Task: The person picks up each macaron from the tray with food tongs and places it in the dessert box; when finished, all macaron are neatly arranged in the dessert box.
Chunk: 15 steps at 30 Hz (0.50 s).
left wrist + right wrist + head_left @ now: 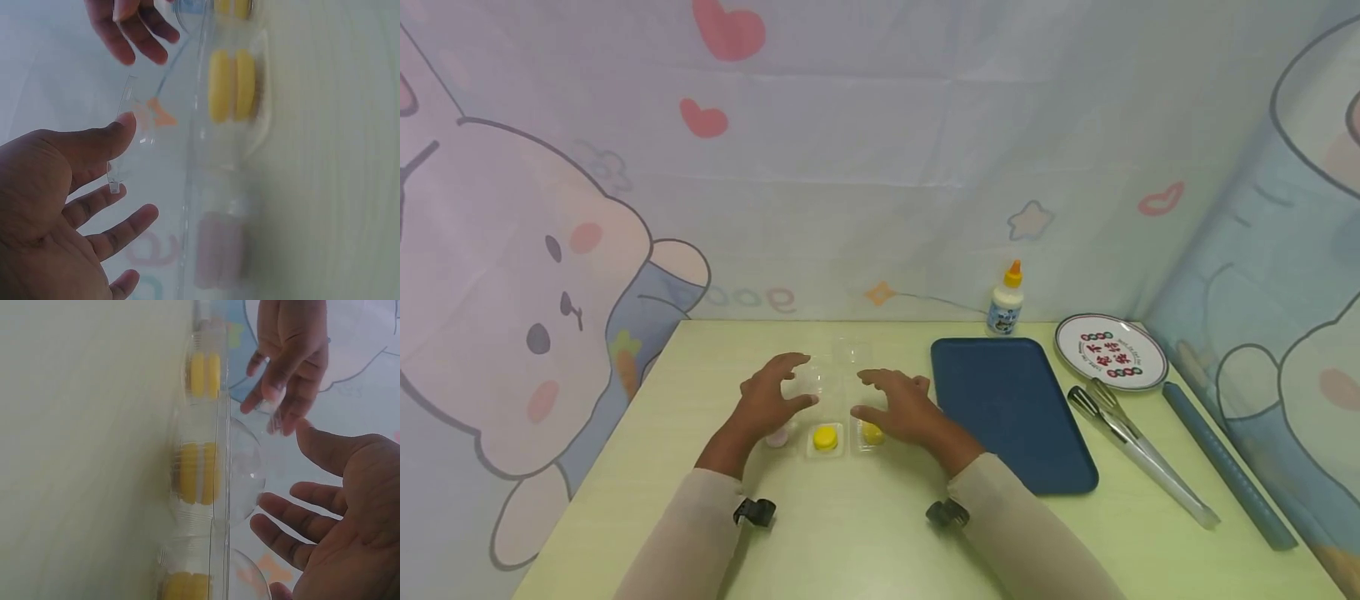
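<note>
My left hand pinches a small clear plastic lid by its edges, thumb on the near side and fingers behind. In the left wrist view it is tilted upright. My right hand is spread and holds nothing, its fingertips close to a clear domed lid over a yellow macaron. Between the hands, a yellow macaron sits in a clear tray without a lid. Another yellow macaron lies partly behind my right hand, and a pink macaron is below my left.
More clear plastic packaging lies farther back. To the right is a dark blue tray, with a glue bottle behind it. A printed plate, metal tongs and a grey-blue rod lie at the far right.
</note>
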### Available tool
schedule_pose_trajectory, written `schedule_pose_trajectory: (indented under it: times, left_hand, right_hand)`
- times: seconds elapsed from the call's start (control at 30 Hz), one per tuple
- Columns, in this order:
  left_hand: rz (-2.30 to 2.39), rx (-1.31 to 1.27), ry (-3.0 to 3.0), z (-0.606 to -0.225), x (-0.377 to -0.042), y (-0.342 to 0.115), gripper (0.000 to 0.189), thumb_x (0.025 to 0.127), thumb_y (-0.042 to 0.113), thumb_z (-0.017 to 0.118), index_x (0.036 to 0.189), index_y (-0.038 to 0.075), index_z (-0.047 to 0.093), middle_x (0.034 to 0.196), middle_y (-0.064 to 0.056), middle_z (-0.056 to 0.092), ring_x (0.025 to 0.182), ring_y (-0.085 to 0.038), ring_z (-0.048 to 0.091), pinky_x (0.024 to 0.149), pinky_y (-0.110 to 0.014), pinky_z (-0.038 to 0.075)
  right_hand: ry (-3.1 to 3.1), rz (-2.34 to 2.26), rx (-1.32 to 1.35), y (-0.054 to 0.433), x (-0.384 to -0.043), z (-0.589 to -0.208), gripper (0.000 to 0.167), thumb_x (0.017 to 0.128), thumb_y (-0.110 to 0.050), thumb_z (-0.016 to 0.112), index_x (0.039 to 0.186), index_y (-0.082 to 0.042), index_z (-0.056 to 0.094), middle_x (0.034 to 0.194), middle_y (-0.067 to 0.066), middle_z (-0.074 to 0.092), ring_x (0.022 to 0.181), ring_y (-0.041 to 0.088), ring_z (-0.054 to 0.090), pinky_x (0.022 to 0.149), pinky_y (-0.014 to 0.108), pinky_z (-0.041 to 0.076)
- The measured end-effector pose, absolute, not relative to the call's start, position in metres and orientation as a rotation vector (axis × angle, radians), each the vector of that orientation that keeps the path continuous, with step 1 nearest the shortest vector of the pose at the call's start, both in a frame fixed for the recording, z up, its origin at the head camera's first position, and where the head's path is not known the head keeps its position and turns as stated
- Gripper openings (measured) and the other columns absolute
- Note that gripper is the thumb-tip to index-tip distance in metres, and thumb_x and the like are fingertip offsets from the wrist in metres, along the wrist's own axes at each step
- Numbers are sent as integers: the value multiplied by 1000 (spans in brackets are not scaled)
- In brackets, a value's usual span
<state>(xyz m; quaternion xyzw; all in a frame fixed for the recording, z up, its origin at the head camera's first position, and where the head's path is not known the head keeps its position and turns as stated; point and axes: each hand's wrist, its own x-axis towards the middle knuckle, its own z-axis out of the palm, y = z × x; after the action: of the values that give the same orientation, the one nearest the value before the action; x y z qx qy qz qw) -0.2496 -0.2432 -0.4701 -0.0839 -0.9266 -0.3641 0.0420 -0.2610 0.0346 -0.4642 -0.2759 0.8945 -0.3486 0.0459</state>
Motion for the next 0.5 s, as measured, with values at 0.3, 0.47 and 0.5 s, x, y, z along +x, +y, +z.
schedule_pose_trajectory:
  times: [0.3,0.47,0.5]
  left_hand:
    - [-1111,-380,-2803,-465,-240,-230,71,95,22,85,159,16,55,169,-12,50,138,-41,64,117,-75,23]
    - [-1117,-418,-2773,-467,-239,-226,74,90,18,91,157,17,57,166,-9,54,130,-36,71,118,-76,27]
    - [-1114,-429,-2768,-467,-238,-226,76,89,17,91,157,17,57,166,-9,54,128,-35,73,119,-77,27]
  right_hand:
    - [2724,-1094,-814,27,-268,-466,73,109,-39,65,171,-18,34,149,5,70,136,28,67,117,65,28]
    - [2695,-1135,-853,24,-269,-466,72,110,-26,67,171,-13,33,143,8,72,130,29,70,120,68,27]
    - [2686,-1150,-866,23,-269,-466,71,109,-22,68,170,-11,33,142,10,73,129,29,70,120,69,27]
